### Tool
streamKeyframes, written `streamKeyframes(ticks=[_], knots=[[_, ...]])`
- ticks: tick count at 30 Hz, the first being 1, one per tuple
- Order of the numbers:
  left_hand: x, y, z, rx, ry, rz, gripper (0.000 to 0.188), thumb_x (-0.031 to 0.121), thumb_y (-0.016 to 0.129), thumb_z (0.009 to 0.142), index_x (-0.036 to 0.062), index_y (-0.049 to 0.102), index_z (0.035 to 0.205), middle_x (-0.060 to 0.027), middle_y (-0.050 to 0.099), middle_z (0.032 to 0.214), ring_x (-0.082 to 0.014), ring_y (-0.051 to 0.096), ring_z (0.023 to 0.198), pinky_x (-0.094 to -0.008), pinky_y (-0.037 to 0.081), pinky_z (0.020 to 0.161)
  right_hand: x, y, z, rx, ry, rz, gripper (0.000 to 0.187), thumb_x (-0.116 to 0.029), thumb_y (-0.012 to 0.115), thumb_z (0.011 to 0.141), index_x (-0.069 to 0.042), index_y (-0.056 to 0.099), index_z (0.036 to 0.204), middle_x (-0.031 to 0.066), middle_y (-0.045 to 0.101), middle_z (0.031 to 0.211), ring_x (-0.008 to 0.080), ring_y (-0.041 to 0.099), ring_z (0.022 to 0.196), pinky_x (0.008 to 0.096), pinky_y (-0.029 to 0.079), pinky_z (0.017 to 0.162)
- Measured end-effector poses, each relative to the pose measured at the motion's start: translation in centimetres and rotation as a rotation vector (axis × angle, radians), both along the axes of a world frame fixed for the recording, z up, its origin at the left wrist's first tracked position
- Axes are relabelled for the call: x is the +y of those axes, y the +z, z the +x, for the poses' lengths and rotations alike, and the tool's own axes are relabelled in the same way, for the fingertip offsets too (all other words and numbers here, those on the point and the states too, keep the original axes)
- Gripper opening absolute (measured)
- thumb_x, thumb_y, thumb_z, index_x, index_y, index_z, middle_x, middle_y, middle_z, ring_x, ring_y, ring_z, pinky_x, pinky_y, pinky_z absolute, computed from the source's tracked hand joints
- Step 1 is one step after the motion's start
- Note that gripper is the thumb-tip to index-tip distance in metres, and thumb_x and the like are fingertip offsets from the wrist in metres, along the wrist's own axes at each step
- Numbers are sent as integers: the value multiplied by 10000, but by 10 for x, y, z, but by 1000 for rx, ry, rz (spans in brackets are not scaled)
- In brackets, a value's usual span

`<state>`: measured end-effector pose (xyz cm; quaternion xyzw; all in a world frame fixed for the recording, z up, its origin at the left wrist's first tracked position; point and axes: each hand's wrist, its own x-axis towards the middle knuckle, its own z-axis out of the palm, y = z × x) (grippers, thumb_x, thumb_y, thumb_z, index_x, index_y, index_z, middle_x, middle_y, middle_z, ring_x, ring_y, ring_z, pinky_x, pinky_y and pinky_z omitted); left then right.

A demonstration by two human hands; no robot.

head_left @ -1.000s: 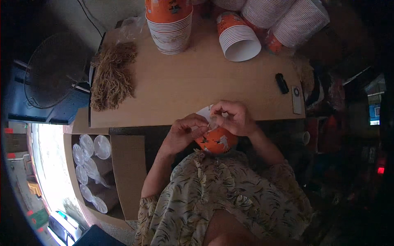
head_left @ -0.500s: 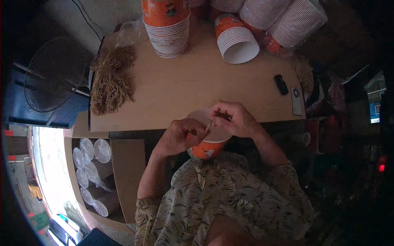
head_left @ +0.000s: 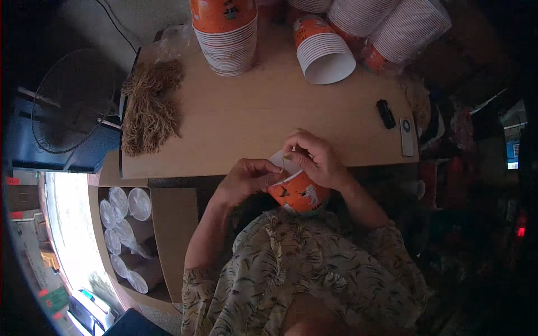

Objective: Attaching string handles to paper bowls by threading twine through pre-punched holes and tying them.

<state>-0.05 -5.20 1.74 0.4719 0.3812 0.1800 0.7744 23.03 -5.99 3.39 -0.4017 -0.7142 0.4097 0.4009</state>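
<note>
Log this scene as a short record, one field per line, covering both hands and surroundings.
Left hand: fingers at the rim of an orange patterned bucket
Right hand: pinching a thin strand above the rim
Table, left: tan stringy bundle
Table, far side: nested bucket stacks
Table, right: small black object
Lower left: open carton holding clear-wrapped round items

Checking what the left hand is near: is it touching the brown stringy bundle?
Apart. The head view shows it: tabletop lies between the brown stringy bundle and the left hand, which is by the rim of the orange cup.
</note>
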Motion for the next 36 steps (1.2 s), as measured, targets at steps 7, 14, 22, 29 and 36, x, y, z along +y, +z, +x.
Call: streamKeyframes(ticks=[7, 14, 22, 29, 36], knots=[[-3, -12, 6, -248, 167, -79, 79, 72, 684, 947, 14, 683, 1001, -72, 748, 995, -81, 646, 749, -220, 517, 694, 1, 5, 0, -65, -63, 133, 89, 35, 598, 931, -3, 583, 1011, 82, 592, 895, 156, 579, 782, 294, 474, 701], [-5, -12, 7, -154, 163, -32, 106, 91, 683, 957, 14, 694, 1030, -72, 744, 976, -126, 694, 849, -259, 546, 742, 0, 2, -2, -20, -61, 3, 64, -4, 594, 968, -5, 600, 1031, 79, 636, 881, 144, 605, 734, 281, 501, 680], [-4, -17, 7, -152, 150, 40, 121, 110, 672, 971, 17, 704, 1043, -52, 739, 962, -114, 690, 818, -255, 537, 718, 6, -5, -3, -30, -69, 47, 87, -42, 608, 978, -12, 615, 1059, 58, 650, 904, 119, 612, 766, 277, 504, 683], [-14, -34, 26, -154, 279, 249, 115, 56, 662, 976, 0, 701, 1069, -11, 704, 871, -55, 619, 703, -214, 508, 635, 12, -13, 2, 221, -11, -321, 97, -32, 558, 1007, 10, 624, 1064, 21, 634, 866, 50, 567, 742, 249, 494, 654], [-24, -32, 47, -118, 493, 416, 149, 48, 679, 962, 11, 693, 1106, -25, 715, 878, -53, 649, 731, -220, 535, 613, 13, -14, 1, 125, -100, -354, 64, -58, 591, 995, -1, 619, 1003, -2, 605, 766, 49, 552, 679, 233, 480, 614]])
